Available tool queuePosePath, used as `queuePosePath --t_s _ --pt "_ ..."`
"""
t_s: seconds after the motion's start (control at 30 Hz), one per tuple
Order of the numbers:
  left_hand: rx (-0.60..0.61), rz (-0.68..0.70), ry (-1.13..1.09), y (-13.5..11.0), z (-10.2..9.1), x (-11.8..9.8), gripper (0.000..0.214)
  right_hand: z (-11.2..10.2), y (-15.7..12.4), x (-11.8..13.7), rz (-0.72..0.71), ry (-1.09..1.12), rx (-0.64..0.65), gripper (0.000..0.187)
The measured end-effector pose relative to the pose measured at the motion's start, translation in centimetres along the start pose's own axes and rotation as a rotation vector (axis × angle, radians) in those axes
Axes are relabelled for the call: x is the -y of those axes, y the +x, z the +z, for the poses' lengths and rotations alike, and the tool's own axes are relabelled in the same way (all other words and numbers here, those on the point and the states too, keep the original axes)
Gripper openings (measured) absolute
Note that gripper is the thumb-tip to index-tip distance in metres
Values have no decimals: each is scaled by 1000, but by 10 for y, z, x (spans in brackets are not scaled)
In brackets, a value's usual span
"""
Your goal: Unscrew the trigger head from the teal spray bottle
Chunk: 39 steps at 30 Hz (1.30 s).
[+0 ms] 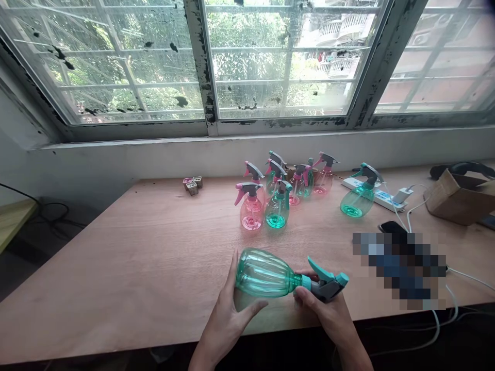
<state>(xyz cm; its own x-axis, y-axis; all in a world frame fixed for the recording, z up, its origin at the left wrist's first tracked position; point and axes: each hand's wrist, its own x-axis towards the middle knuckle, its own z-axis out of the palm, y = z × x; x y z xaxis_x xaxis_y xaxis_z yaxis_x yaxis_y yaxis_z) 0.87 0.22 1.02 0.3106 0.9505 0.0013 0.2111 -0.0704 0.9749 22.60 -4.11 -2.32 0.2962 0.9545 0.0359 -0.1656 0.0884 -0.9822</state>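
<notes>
Left hand [227, 313] spread wide at the base, right hand [329, 310] gripping the neck of the green spray bottle [265, 273]. It's sideways between them, long axis roughly left-right, nearside of the front pink bottle [252, 210].

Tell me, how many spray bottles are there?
10 that I can see: a green spray bottle in the right hand, another green one beside the white power strip, and eight pink and green ones bunched near the wall. Those overlap, so more may be hidden.
</notes>
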Motion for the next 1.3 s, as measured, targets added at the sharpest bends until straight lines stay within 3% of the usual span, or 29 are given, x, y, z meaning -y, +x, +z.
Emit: queuePosePath --t_s 0.17,0.3,0.43,0.7,0.87,0.97,1.1,1.3 --pt "41 19 -39 2 -1 0 75 0 -1 -1 -3 -22 17 38" --pt "4 50 16 2 0 1 84 1 0 -1 -26 24 -7 34" --pt "6 -7 -4 0 1 1 103 0 -1 2 4 35 31 33" --pt "4 30 -19 1 -1 4 90 0 0 3 17 39 38 35" --pt "3 8 -31 1 1 2 100 1 -1 2 15 30 43 37" --pt "46 21 -90 2 0 1 89 0 -1 2 24 11 59 39" --pt "6 42 -18 2 -1 3 85 0 0 2 18 19 41 34" --pt "1 -14 -30 1 0 4 100 -1 1 3 37 25 84 37"
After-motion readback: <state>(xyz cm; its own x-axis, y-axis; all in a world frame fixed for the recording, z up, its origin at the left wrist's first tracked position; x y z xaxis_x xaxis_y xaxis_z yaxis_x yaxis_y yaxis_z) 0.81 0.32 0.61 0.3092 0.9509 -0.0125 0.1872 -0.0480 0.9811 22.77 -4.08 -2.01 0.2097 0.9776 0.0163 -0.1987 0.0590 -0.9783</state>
